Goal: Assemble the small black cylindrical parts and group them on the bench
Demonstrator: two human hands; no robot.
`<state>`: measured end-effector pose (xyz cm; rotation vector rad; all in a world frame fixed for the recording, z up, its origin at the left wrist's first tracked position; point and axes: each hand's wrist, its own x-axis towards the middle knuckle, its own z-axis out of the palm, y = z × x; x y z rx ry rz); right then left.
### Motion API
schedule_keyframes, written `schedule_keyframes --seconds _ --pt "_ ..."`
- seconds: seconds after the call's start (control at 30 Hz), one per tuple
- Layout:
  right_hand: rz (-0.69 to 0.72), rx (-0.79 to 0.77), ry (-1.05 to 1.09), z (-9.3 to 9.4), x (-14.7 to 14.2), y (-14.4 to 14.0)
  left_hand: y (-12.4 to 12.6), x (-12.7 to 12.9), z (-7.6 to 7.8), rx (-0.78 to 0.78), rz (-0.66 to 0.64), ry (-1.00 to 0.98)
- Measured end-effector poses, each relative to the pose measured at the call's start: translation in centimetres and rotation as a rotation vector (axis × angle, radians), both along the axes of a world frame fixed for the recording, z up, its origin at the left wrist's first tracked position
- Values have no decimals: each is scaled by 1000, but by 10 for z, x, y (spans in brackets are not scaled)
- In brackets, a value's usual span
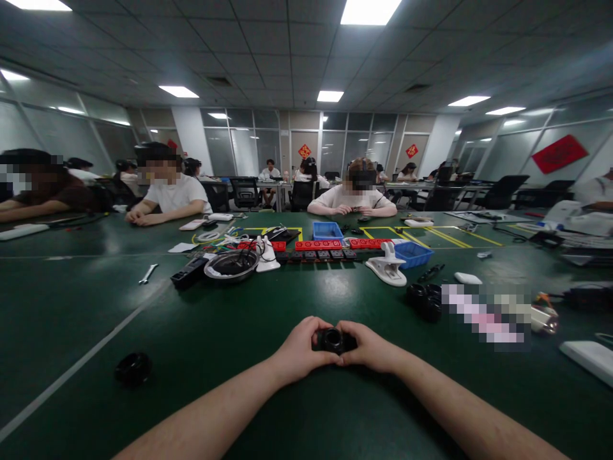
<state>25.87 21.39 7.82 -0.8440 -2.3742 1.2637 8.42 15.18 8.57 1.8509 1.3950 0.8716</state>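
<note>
Both of my hands meet at the middle of the green table (239, 319), close to its near edge. Between them sits a small black round part (331, 339), like a lens ring. My left hand (301, 351) grips its left side and my right hand (371, 348) grips its right side, fingers curled around it. Most of the part is hidden by my fingers.
A black ring (133, 368) lies at the left, more black round parts (425, 300) at the right. Farther back are a metal bowl (231, 265), white clamps (387, 265), blue bins (412, 253), red power strips (318, 245) and a wrench (147, 274). Several people sit across the table.
</note>
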Motion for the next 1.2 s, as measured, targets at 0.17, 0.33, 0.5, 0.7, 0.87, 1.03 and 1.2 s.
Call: schedule_keyframes --seconds 0.17,0.33,0.5,0.7,0.87,1.03,1.2 --pt "-132 216 -123 -6 -8 -3 -1 6 -3 43 119 41" --pt "-354 562 -366 -6 -23 -21 -2 9 -6 97 220 27" --pt "-275 544 -267 -2 -19 -24 0 3 -5 82 94 5" --pt "66 304 -101 7 -2 -10 3 -6 -6 16 -92 -62" --pt "129 193 -67 10 3 -5 3 -7 -5 -2 -116 -67" --pt "168 151 -80 8 5 0 6 -7 -9 -14 -124 -87" --pt "168 156 -78 6 4 2 8 -7 -13 -26 -122 -107"
